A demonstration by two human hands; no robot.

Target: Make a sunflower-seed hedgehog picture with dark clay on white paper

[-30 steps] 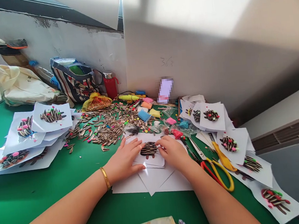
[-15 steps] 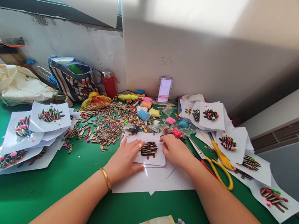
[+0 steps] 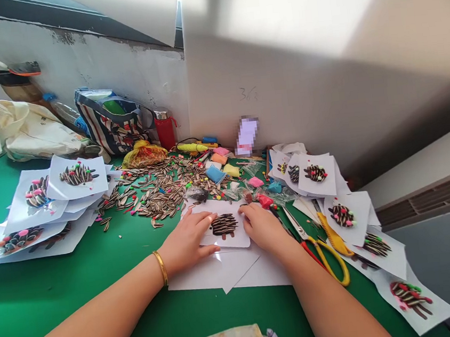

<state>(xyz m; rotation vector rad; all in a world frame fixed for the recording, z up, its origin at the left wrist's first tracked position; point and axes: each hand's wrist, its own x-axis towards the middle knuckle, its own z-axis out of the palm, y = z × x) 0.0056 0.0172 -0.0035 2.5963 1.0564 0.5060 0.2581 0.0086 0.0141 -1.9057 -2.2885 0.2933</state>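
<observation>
A white card point(image 3: 232, 241) with rounded corners lies in front of me on loose white paper point(image 3: 204, 275). It bears a hedgehog shape point(image 3: 224, 224) made of striped sunflower seeds, with small brown feet below. My left hand point(image 3: 192, 239) rests over the card's left side, fingers stretched out and thumb apart. At the right edge my right hand point(image 3: 261, 226) is closed, its fingers bent around the card; its fingertips are partly hidden. Beyond both hands spreads a heap of loose sunflower seeds point(image 3: 167, 190).
Finished seed cards point(image 3: 77, 176) are stacked at left, and more seed cards point(image 3: 343, 215) lie at right. Yellow-handled scissors point(image 3: 331, 262) lie beside my right forearm. Blue clay point(image 3: 215, 174), a red bottle point(image 3: 164, 129) and a striped bag point(image 3: 109, 121) stand further back by the wall.
The loose paper under the card has shifted, and its pointed corner now shows a longer slanting edge. Both hands stay at the card. The view has shifted slightly.
</observation>
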